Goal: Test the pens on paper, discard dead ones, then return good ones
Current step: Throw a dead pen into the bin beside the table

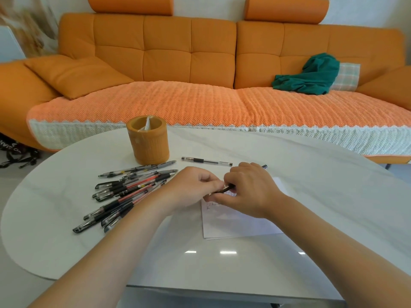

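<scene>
Head view showed the left hand [195, 185] and the right hand [249, 192] both pinching one dark pen [229, 187] over the paper [240, 223] on the white bench [222, 263] (the tip was hidden). More pens [124, 192] lay in a pile to the left, by the orange cup [148, 141].

Orange tufted sofa [200, 52] behind glossy white table [222, 263], pale wall [209, 7].

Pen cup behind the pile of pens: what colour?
The pen cup is yellowish orange, with a faintly ribbed side. The head view shows it clearly.
</scene>
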{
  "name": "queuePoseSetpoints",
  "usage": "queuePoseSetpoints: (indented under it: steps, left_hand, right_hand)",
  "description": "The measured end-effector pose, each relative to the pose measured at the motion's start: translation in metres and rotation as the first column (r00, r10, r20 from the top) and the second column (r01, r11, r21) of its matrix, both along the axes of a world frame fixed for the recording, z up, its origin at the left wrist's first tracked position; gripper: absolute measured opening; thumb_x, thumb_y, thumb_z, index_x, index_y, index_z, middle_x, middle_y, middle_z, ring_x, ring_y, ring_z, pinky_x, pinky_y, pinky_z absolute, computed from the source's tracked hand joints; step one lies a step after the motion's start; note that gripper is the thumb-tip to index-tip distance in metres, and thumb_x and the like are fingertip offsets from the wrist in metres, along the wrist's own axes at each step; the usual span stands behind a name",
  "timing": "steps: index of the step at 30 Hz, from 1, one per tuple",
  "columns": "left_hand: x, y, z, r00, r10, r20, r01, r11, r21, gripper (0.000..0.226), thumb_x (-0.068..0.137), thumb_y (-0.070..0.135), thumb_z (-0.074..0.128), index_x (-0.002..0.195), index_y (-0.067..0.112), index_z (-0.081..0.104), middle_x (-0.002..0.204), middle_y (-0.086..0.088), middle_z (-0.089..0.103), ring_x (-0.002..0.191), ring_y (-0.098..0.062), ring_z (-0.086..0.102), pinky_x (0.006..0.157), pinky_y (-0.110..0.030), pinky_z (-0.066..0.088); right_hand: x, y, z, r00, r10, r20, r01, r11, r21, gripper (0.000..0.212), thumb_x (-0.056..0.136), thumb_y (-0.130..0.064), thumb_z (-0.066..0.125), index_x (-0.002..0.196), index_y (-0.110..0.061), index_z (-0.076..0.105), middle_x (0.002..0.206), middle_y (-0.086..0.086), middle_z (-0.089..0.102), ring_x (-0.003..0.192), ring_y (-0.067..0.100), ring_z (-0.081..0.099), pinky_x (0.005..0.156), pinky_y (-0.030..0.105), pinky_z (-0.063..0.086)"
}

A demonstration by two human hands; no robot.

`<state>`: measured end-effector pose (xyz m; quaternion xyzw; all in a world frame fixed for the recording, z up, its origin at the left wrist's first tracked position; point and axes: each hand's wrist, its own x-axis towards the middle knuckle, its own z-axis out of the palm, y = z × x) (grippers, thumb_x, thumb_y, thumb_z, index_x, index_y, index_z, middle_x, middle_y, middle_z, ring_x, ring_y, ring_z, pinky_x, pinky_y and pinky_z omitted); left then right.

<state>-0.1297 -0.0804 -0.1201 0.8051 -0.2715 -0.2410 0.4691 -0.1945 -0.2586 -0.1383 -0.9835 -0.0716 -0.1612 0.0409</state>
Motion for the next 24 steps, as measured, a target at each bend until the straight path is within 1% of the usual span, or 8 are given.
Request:
queuePoseSetpoints:
  steps: [5,9,11,13,15,18,21,24]
  left_hand:
    - [-0.002,-0.011,0.007,1.0,-0.02,0.007,0.02,1.0,0.014,0.016,0.088,0.028,0.072,0.083,0.016,0.08,0.082,-0.006,0.075,0.073,-0.011,0.062,0.08,-0.032,0.054]
    - [-0.012,-0.029,0.009,0.997,0.012,0.082,-0.014,1.0,0.023,0.02,0.093,0.029,0.063,0.085,0.02,0.079,0.08,0.003,0.073,0.073,-0.012,0.062,0.078,-0.034,0.053]
    - [-0.018,-0.039,0.005,0.988,0.008,0.155,-0.017,0.998,0.058,0.024,0.096,0.03,0.056,0.086,0.027,0.078,0.072,0.013,0.07,0.068,-0.005,0.059,0.066,-0.023,0.047]
    - [-0.026,-0.048,0.003,0.978,-0.017,0.206,-0.001,0.996,0.086,0.024,0.098,0.026,0.054,0.09,0.03,0.076,0.064,0.024,0.063,0.06,0.003,0.054,0.058,-0.015,0.039]
    - [-0.034,-0.057,0.001,0.967,-0.05,0.249,0.025,0.994,0.105,0.023,0.097,0.023,0.056,0.092,0.035,0.075,0.081,0.023,0.067,0.074,-0.001,0.06,0.066,-0.019,0.044]
    - [-0.047,-0.077,0.0,0.928,-0.076,0.364,0.029,0.991,0.131,0.025,0.096,0.021,0.057,0.103,0.041,0.071,0.103,0.019,0.062,0.094,-0.002,0.06,0.085,-0.027,0.047]
    - [-0.071,-0.109,-0.001,0.898,-0.067,0.435,0.035,0.996,0.082,0.027,0.097,0.02,0.057,0.116,0.036,0.067,0.111,0.02,0.061,0.102,-0.002,0.058,0.091,-0.028,0.047]
    - [-0.103,-0.156,-0.003,0.887,-0.157,0.435,0.137,0.988,0.078,0.033,0.096,0.024,0.057,0.126,0.037,0.059,0.111,0.021,0.059,0.102,-0.004,0.056,0.089,-0.028,0.048]
  right_hand:
    - [-0.008,0.0,0.004,0.998,-0.001,0.062,-0.004,0.998,0.067,0.046,0.081,-0.058,0.047,0.056,-0.019,0.048,0.051,-0.003,0.048,0.056,0.018,0.044,0.055,0.037,0.041]
    - [-0.018,-0.015,0.012,0.991,-0.085,-0.105,0.1,0.985,0.139,0.046,0.088,-0.067,0.045,0.077,-0.023,0.053,0.058,-0.007,0.05,0.058,0.01,0.046,0.052,0.031,0.03]
    - [-0.025,-0.026,0.014,0.976,-0.131,-0.176,0.154,0.981,0.122,0.047,0.091,-0.068,0.044,0.092,-0.022,0.053,0.065,-0.009,0.053,0.063,0.012,0.05,0.052,0.03,0.029]
    - [-0.034,-0.039,0.015,0.968,-0.121,-0.221,0.155,0.977,0.144,0.039,0.096,-0.06,0.046,0.1,-0.023,0.055,0.076,-0.01,0.057,0.072,0.016,0.054,0.056,0.03,0.036]
    - [-0.046,-0.054,0.016,0.961,-0.075,-0.266,0.134,0.968,0.21,0.027,0.1,-0.049,0.047,0.104,-0.025,0.06,0.09,-0.008,0.058,0.084,0.018,0.056,0.068,0.034,0.044]
    - [-0.071,-0.082,0.019,0.963,-0.055,-0.264,0.131,0.951,0.28,0.019,0.102,-0.032,0.05,0.111,-0.025,0.065,0.097,-0.006,0.054,0.092,0.02,0.056,0.081,0.037,0.046]
    - [-0.108,-0.116,0.024,0.97,-0.141,-0.198,0.198,0.932,0.305,0.019,0.1,-0.027,0.055,0.113,-0.023,0.067,0.096,-0.006,0.05,0.088,0.019,0.055,0.082,0.035,0.045]
    - [-0.152,-0.155,0.024,0.949,-0.294,-0.115,0.316,0.887,0.335,0.017,0.097,-0.028,0.061,0.11,-0.024,0.07,0.094,-0.005,0.054,0.084,0.016,0.054,0.077,0.031,0.044]
